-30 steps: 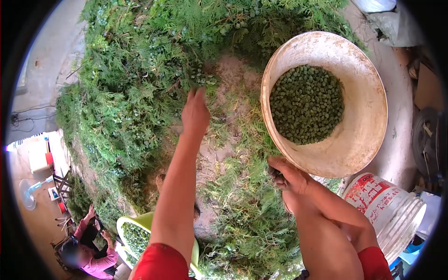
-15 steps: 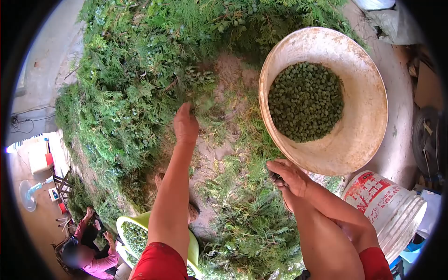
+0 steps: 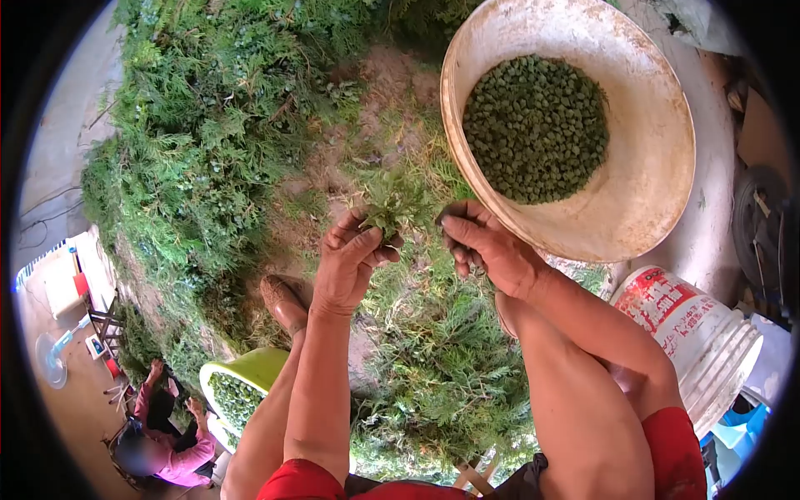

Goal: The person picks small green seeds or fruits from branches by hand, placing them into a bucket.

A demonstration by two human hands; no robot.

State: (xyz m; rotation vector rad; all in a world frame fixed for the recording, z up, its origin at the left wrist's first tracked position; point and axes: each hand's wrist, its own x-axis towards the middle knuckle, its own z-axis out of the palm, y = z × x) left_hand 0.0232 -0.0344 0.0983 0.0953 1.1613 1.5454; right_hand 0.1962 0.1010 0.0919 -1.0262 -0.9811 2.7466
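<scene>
My left hand (image 3: 353, 257) pinches a small evergreen sprig (image 3: 400, 204) between thumb and fingers, in the middle of the view. Just to its right, my right hand (image 3: 493, 248) is closed with thumb against curled fingers, apart from the sprig. Whatever lies in those right fingers is hidden; their tips look dark. Close beside that hand stands a large, stained white bucket (image 3: 646, 196), tilted in view. Small green cones (image 3: 537, 129) cover its bottom.
Piled cut evergreen branches (image 3: 200, 175) spread on the left, with more clippings (image 3: 454, 375) between my legs. A yellow-green tub (image 3: 262, 367) of cones stands at lower left, near another person (image 3: 179, 454). A red-lettered white bucket (image 3: 692, 342) stands right; a fan (image 3: 54, 358) is far left.
My left hand has come back from the branch pile with a sprig in it. My right hand has moved up and left to meet it. The view has shifted, so the bucket sits higher.
</scene>
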